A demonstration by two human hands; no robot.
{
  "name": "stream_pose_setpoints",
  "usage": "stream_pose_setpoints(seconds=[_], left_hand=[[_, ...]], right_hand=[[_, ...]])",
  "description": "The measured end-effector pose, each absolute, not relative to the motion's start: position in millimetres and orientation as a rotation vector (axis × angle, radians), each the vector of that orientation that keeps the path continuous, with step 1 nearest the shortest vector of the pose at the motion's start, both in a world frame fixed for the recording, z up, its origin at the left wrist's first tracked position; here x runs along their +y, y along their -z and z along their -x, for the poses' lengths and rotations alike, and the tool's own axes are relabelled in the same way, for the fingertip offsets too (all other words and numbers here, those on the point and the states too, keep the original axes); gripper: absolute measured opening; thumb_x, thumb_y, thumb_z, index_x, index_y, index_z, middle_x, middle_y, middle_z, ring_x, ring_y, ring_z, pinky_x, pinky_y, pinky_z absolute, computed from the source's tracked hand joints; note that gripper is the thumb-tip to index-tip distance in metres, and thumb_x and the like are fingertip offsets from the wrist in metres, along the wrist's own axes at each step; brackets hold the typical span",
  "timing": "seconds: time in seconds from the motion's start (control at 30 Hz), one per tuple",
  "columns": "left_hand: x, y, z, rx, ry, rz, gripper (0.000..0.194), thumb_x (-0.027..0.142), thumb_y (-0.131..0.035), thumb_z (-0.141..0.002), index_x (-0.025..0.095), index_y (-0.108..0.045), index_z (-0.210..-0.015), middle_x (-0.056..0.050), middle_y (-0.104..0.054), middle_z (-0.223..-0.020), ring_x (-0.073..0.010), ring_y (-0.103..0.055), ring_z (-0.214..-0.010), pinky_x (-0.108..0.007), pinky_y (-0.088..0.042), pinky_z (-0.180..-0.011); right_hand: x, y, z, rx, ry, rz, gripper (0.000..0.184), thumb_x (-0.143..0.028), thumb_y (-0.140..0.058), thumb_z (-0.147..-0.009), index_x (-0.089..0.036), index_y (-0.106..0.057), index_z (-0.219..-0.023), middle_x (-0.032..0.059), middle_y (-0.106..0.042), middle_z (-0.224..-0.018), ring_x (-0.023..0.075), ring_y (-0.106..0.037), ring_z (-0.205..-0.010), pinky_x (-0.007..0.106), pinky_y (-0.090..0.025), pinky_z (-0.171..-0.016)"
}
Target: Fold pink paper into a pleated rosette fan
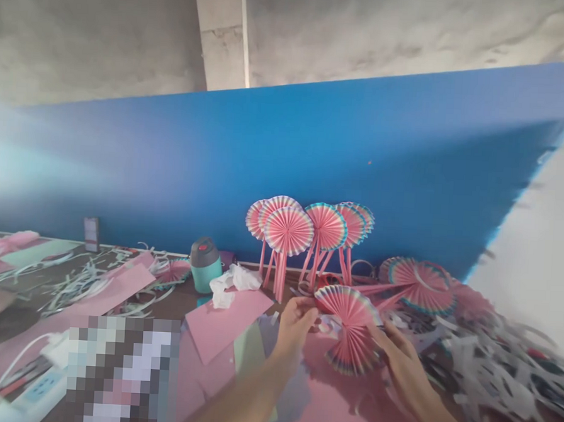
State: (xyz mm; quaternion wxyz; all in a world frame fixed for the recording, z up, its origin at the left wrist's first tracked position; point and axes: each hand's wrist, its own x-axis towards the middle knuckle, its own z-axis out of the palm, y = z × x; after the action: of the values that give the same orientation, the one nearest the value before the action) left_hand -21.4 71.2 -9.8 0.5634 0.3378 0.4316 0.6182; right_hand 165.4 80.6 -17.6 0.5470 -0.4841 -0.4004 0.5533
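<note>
The pleated paper fan (pixel 351 325) is between the two hands, above a large pink sheet, its upper and lower pleats spread and drawn together at the middle. Behind everything runs a blue partition (pixel 285 142). Below it, white paper strips (pixel 495 386) lie tangled at the right, with more strips at the far left among pink sheets. In front of the partition, a cluster of round pleated fans (pixel 288 231) stands upright on pink paper legs, some rimmed in turquoise; other round fans (pixel 429 288) lie right of them. The left hand (pixel 292 325) is curled, thumb and fingers nearly closed at the fan's upper left edge. The right hand (pixel 400 349) has its fingers closed on the fan's right edge. Left of the standing fans are a teal bottle (pixel 205 273) with a dark lid, crumpled white tissue (pixel 233 284) just beside it, and a phone-like object (pixel 92 234) propped upright near the partition.
</note>
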Motion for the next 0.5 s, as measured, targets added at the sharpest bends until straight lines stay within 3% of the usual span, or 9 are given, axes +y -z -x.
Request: stream_pose_setpoints(seconds=[0.1,0.23,0.33,0.5], left_hand=[[72,10,23,1.002,-1.466,-0.795,0.068,0.052,-0.076,-0.056,0.012,-0.052,-0.106,-0.008,-0.062,-0.088,-0.0142,-0.060,-0.072,-0.025,-0.047,-0.064],[74,15,26,1.042,-1.477,-0.804,0.047,0.054,-0.067,-0.066,0.011,-0.056,-0.077,-0.005,-0.059,-0.069,-0.0118,-0.057,-0.063,-0.023,-0.046,-0.062],[78,22,27,1.046,-1.462,-0.779,0.044,0.053,-0.069,-0.063,0.013,-0.053,-0.071,-0.003,-0.058,-0.064,-0.0117,-0.056,-0.060,-0.024,-0.045,-0.060],[82,31,24,1.019,-1.367,-0.778,0.040,0.044,-0.074,-0.057,0.014,-0.050,-0.069,-0.005,-0.060,-0.061,-0.0119,-0.056,-0.057,-0.024,-0.044,-0.058]], right_hand=[[81,19,-166,-0.946,-1.337,1.173,0.058,-0.049,-0.078,-0.055,-0.016,-0.064,-0.101,0.0003,-0.060,-0.061,0.0081,-0.045,-0.045,0.018,-0.039,-0.044],[83,19,-165,-0.910,-1.327,1.227,0.058,-0.041,-0.083,-0.043,-0.017,-0.065,-0.093,0.0021,-0.065,-0.073,0.0117,-0.055,-0.057,0.018,-0.045,-0.050],[84,16,-163,-0.822,-1.310,1.296,0.063,-0.037,-0.085,-0.031,-0.017,-0.064,-0.087,0.0041,-0.067,-0.083,0.0153,-0.059,-0.066,0.019,-0.048,-0.053],[88,15,-166,-0.801,-1.197,1.328,0.053,-0.043,-0.079,-0.037,-0.018,-0.062,-0.081,0.0045,-0.067,-0.078,0.0159,-0.058,-0.062,0.021,-0.049,-0.051]])
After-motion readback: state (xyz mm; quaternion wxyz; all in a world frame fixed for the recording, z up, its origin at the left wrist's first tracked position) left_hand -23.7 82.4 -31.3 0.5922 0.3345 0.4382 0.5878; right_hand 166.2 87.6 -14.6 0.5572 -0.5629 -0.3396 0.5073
